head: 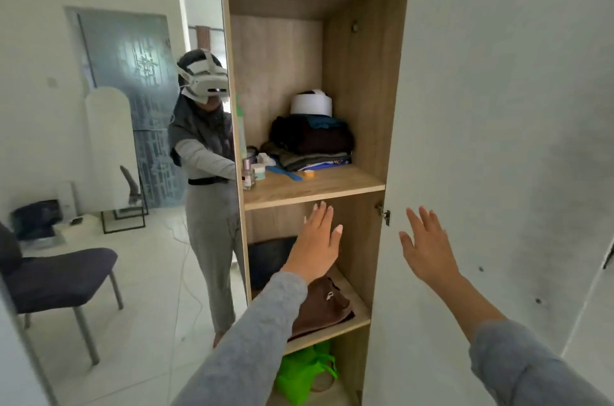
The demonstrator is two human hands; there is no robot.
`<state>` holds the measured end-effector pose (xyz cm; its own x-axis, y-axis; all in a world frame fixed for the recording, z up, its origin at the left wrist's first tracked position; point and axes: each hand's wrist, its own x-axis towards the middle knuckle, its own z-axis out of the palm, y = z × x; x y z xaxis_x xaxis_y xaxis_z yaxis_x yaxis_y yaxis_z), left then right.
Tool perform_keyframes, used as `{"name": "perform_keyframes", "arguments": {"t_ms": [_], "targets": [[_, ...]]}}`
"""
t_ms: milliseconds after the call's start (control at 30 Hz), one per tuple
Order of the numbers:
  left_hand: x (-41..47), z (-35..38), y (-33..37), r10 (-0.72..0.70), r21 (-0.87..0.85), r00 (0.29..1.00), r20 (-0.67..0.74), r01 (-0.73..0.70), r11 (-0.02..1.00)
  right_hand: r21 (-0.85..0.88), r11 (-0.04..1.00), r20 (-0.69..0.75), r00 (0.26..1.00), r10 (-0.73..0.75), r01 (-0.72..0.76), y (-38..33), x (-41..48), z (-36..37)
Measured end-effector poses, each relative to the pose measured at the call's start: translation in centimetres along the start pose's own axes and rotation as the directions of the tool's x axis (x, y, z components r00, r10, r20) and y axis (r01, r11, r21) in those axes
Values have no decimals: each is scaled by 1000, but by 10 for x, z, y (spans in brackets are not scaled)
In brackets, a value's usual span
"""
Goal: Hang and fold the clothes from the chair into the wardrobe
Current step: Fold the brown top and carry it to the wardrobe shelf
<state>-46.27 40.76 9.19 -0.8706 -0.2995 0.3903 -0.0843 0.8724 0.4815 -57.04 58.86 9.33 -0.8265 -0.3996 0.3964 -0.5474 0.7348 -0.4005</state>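
A wooden wardrobe stands open in front of me, its white door swung out to the right. My left hand reaches toward the lower shelf with fingers straight and holds nothing. My right hand is spread flat against the inside of the door. A folded brown garment lies on the lower shelf under my left forearm. A pile of dark folded clothes sits on the middle shelf. The dark chair, seen in the mirror at left, has a bare seat.
A mirror door at left reflects a person in grey wearing a headset. On the middle shelf are small jars, a blue comb and a white roll. A green bag fills the bottom compartment.
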Motion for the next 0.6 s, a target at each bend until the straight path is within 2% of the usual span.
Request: {"name": "perform_keyframes", "arguments": {"t_ms": [233,400,500,600], "targets": [[44,-26,128,224,16,966,-126,-224,974,-38,995,-269,958,-102,95,22,12,-114],[73,-29,227,434,87,864,-254,-426,900,-96,975,-505,835,-221,201,59,9,-172],[80,-20,285,541,142,794,-279,-523,841,-142,964,-579,772,-264,223,91,4,-193],[87,-7,328,623,196,733,-272,-592,782,-88,970,-623,747,-231,227,117,-3,-201]]}}
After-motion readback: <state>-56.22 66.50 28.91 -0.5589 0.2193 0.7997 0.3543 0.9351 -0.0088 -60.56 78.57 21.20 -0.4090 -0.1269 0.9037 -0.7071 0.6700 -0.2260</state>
